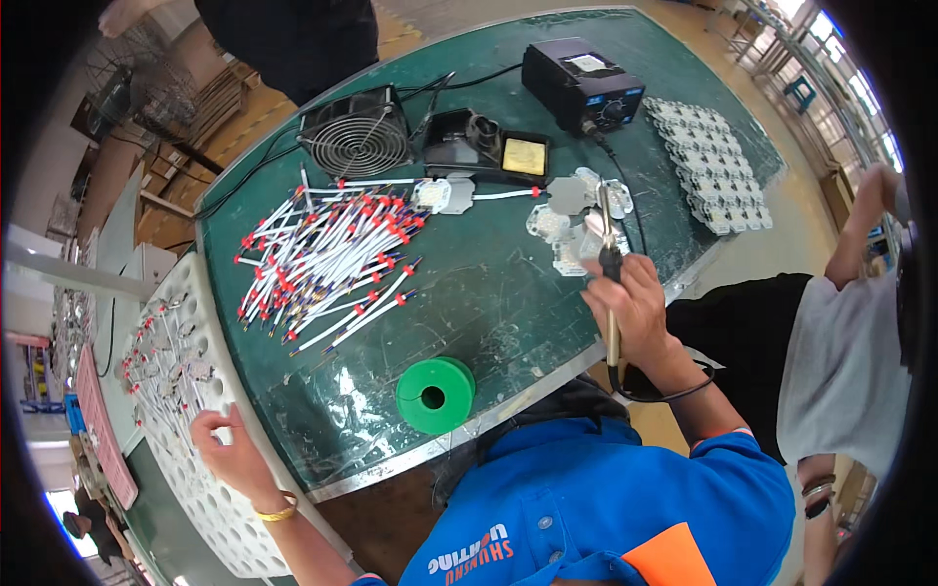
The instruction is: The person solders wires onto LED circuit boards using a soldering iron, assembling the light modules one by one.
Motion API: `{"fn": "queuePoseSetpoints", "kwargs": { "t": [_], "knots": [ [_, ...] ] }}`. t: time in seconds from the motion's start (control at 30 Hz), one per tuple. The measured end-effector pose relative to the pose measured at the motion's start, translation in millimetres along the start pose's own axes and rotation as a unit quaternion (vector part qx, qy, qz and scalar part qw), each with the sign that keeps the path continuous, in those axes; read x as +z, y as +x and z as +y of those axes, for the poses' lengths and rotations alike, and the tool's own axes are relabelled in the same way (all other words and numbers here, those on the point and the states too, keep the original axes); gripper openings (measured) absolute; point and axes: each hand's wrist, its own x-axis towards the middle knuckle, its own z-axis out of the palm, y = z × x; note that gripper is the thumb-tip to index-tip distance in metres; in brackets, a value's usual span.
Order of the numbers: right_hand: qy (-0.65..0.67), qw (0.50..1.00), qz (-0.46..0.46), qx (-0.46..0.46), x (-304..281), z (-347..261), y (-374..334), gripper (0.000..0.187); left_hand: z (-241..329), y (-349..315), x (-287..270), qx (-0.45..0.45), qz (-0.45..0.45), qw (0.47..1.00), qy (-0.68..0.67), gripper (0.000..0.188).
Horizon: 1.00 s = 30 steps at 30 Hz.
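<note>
My right hand (pixel 630 308) is closed round a soldering iron (pixel 612 264), whose metal tip points away from me over a loose group of small white circuit boards (pixel 569 256). Beside the tip are grey and white board pieces, one joined to a white wire (pixel 508 194) with red ends. At the left my left hand (pixel 233 454) is over the edge of a white tray with round holes (pixel 210 508). Its fingers are curved, with a gap between thumb and forefinger, and nothing shows in them. Wired boards (pixel 171 366) lie on that tray.
On the green table (pixel 508 322) are a heap of white wires (pixel 332 259), a green solder spool (pixel 436 396), a fan (pixel 359 142), an iron stand with yellow sponge (pixel 525 156), a black soldering station (pixel 583 88) and a board panel (pixel 708 166). People stand at the far side and right.
</note>
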Motion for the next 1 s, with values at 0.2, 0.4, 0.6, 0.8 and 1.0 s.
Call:
{"fn": "queuePoseSetpoints", "kwargs": {
  "t": [0.2, 0.4, 0.6, 0.8, 1.0],
  "knots": [
    [-0.069, 0.993, -0.037, 0.092, -0.5, 17.5, 11.6, 0.026, 73.5, -24.6, 42.6, 0.073, -0.233, 0.955, -0.166, 0.021],
    [-0.15, 0.98, -0.078, 0.105, -1.4, 30.3, 13.9, 0.028, 115.0, -27.6, 91.7, 0.15, -0.242, 0.939, -0.193, 0.014],
    [-0.114, 0.989, 0.078, 0.058, 4.8, 26.6, 30.7, 0.023, 136.8, -26.3, 120.0, 0.189, -0.186, 0.961, -0.075, 0.017],
    [0.182, 0.945, 0.16, 0.221, 32.7, -18.0, 36.1, 0.025, 131.7, -23.8, 120.8, 0.212, -0.184, 0.955, -0.091, 0.021],
    [0.415, 0.858, 0.11, 0.283, 52.3, -57.2, 59.5, 0.025, 140.2, -24.5, 103.4, -0.06, -0.259, 0.853, -0.45, 0.012]
  ]
}}
